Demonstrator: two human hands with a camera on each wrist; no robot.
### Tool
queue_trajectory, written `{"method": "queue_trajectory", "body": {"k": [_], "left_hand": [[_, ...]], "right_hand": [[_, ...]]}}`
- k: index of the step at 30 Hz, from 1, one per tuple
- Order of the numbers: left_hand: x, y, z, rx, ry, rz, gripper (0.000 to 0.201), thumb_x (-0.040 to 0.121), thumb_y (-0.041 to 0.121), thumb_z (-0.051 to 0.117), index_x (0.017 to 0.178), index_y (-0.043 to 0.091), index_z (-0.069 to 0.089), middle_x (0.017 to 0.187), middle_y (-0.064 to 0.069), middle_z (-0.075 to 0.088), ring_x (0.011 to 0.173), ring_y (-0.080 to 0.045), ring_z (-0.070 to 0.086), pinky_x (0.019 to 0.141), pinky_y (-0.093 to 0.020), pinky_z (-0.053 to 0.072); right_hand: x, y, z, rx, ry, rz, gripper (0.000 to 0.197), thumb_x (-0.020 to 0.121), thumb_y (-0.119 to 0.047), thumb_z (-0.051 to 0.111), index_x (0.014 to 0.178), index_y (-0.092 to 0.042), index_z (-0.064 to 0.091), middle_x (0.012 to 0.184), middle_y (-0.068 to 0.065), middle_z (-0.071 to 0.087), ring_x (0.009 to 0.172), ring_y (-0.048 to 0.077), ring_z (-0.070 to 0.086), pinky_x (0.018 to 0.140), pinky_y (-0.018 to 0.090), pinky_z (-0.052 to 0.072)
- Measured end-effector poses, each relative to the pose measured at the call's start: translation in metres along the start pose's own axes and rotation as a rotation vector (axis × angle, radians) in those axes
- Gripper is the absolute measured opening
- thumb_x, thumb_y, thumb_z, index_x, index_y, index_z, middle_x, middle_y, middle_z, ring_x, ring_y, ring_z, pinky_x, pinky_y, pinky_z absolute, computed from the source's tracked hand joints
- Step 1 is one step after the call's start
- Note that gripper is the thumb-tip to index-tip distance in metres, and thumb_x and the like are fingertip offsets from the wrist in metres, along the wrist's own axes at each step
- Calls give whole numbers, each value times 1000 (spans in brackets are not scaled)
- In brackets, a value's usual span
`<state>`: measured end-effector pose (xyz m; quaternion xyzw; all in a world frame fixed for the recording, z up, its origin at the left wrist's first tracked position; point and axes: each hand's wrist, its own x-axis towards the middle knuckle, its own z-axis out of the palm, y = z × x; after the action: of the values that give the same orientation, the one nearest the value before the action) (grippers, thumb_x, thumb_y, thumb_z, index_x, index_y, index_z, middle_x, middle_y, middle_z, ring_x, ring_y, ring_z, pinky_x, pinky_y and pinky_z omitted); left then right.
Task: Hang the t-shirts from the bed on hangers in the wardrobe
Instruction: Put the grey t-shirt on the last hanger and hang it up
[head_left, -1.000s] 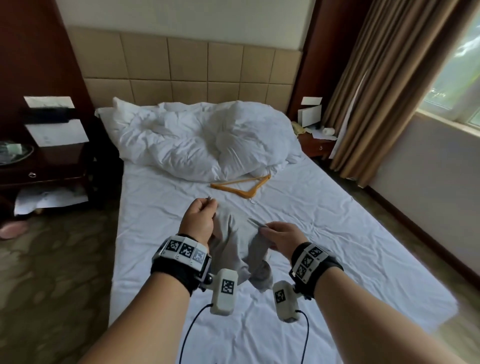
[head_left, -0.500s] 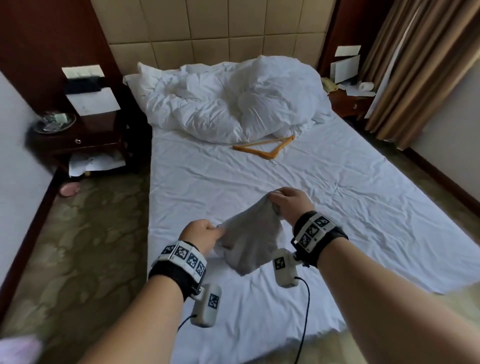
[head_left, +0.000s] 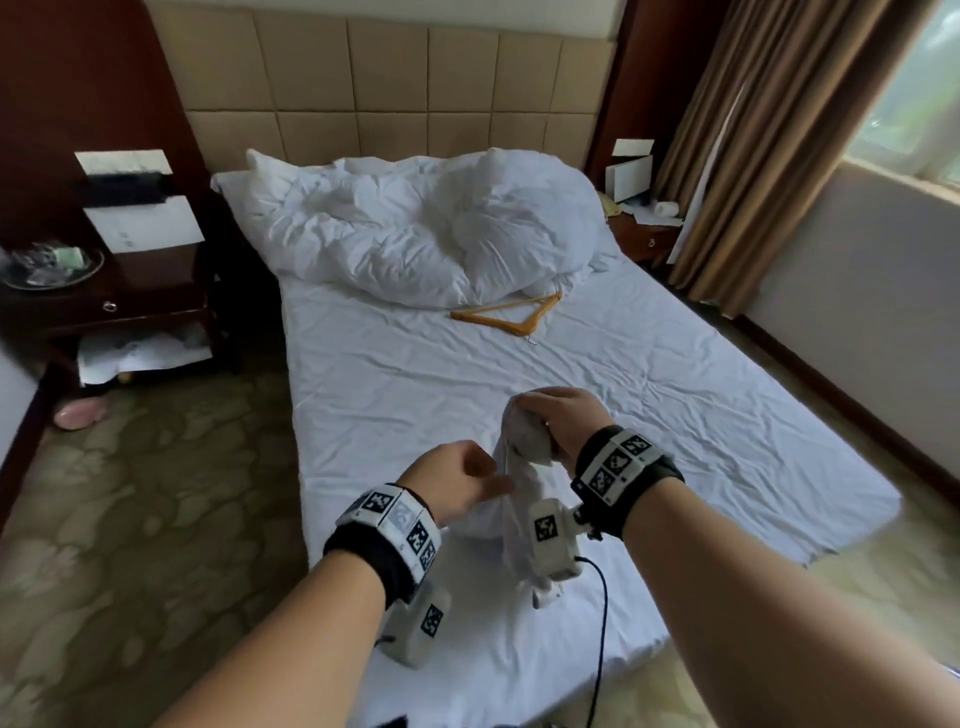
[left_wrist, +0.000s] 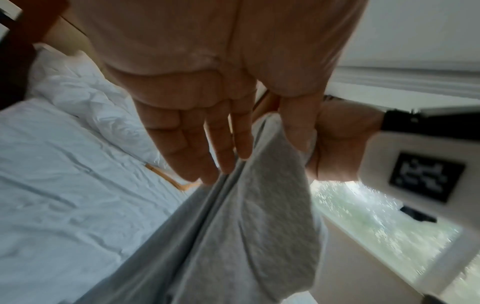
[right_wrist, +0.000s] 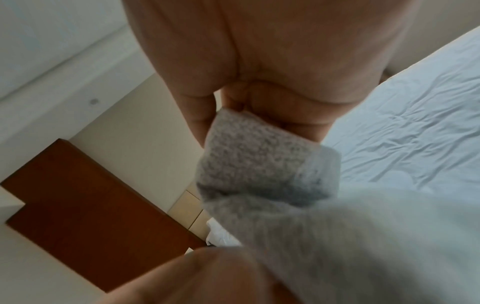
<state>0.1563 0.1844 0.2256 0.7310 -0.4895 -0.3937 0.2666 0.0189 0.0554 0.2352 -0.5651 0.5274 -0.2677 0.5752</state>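
Observation:
A grey t-shirt (head_left: 523, 453) hangs bunched over the foot half of the bed (head_left: 415, 395). My right hand (head_left: 556, 415) grips its top edge from above, fingers curled round the fabric (right_wrist: 259, 164). My left hand (head_left: 457, 478) is just to the left and lower. In the left wrist view the t-shirt (left_wrist: 246, 226) runs between that hand's thumb and nearly straight fingers (left_wrist: 221, 156). A wooden hanger (head_left: 511, 314) lies on the sheet farther up the bed, beside the duvet, apart from both hands. No wardrobe is in view.
A crumpled white duvet (head_left: 426, 228) covers the head of the bed. Dark nightstands stand at the left (head_left: 119, 291) and right (head_left: 644, 234). Brown curtains (head_left: 769, 156) and a window wall run along the right. Patterned carpet (head_left: 156, 493) lies to the left of the bed.
My hands have drawn closer together, and the t-shirt, spread between them before, is now gathered into a narrow hanging bundle. The hanger has not moved.

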Motion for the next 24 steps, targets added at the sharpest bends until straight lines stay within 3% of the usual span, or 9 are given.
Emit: {"method": "queue_trajectory", "body": {"k": [4, 6, 9, 12, 15, 17, 19, 21, 24], "left_hand": [[-6, -28, -24, -58, -111, 13, 33, 91, 34, 75, 112, 9, 70, 104, -8, 73, 93, -24, 66, 86, -33, 50], [-6, -40, -37, -247, -134, -26, 13, 85, 15, 74, 95, 7, 75, 87, -11, 68, 76, -26, 62, 74, -33, 48], [19, -57, -53, -459, -31, -192, 23, 82, 31, 71, 98, 14, 75, 101, -11, 76, 97, -32, 72, 91, -43, 58], [35, -53, -73, -815, 29, -268, 25, 86, 36, 73, 98, 13, 70, 108, -16, 73, 104, -35, 72, 96, -52, 58], [39, -44, -87, -1231, -47, -353, 27, 98, 32, 64, 99, 5, 72, 84, -15, 71, 68, -22, 71, 73, -33, 62], [41, -41, -96, -1365, -108, -430, 22, 102, 27, 58, 91, 10, 66, 77, -8, 63, 65, -15, 60, 84, -19, 53], [45, -38, -107, -1352, -108, -418, 27, 102, 19, 50, 74, 16, 53, 72, -7, 54, 60, -18, 54, 71, -21, 50], [53, -37, -120, -1348, -63, -398, 41, 104, 14, 41, 67, 7, 56, 61, -11, 56, 48, -22, 57, 51, -23, 51], [67, -47, -139, -1390, 89, -420, 39, 111, 23, 40, 89, -1, 61, 67, -13, 68, 57, -26, 69, 52, -29, 57]], "right_hand": [[-30, -16, 60, 38, -50, -30, 18, 71, -26, 84, 84, -14, 83, 91, 18, 78, 97, 41, 74, 90, 59, 59], [-41, -17, 79, 113, -49, -37, 15, 80, -23, 83, 88, -10, 82, 94, 20, 77, 92, 41, 74, 89, 53, 61], [-46, -19, 82, 168, 41, -43, 12, 95, -21, 71, 103, -13, 76, 95, 12, 73, 82, 26, 66, 74, 30, 52], [-38, -14, 69, 82, 128, -50, 21, 94, -11, 68, 113, -17, 72, 96, 5, 73, 86, 20, 67, 72, 25, 48], [-33, -4, 73, -33, 52, -18, 30, 91, 0, 65, 118, -10, 71, 96, 6, 74, 74, 8, 68, 64, 14, 49], [-26, 9, 88, -14, -78, 41, 35, 85, 6, 68, 118, -6, 68, 96, 7, 72, 67, 3, 68, 62, 13, 50], [-11, 24, 106, -8, -225, 59, 50, 65, -5, 81, 114, -13, 70, 103, 8, 74, 85, 11, 73, 81, 25, 57], [5, 33, 125, -2, -334, 60, 59, 66, -2, 83, 121, -18, 69, 116, 10, 74, 109, 21, 71, 95, 34, 56], [23, 44, 148, 98, -370, 70, 68, 75, 7, 78, 135, -18, 60, 120, 8, 74, 111, 19, 71, 90, 27, 55]]}}
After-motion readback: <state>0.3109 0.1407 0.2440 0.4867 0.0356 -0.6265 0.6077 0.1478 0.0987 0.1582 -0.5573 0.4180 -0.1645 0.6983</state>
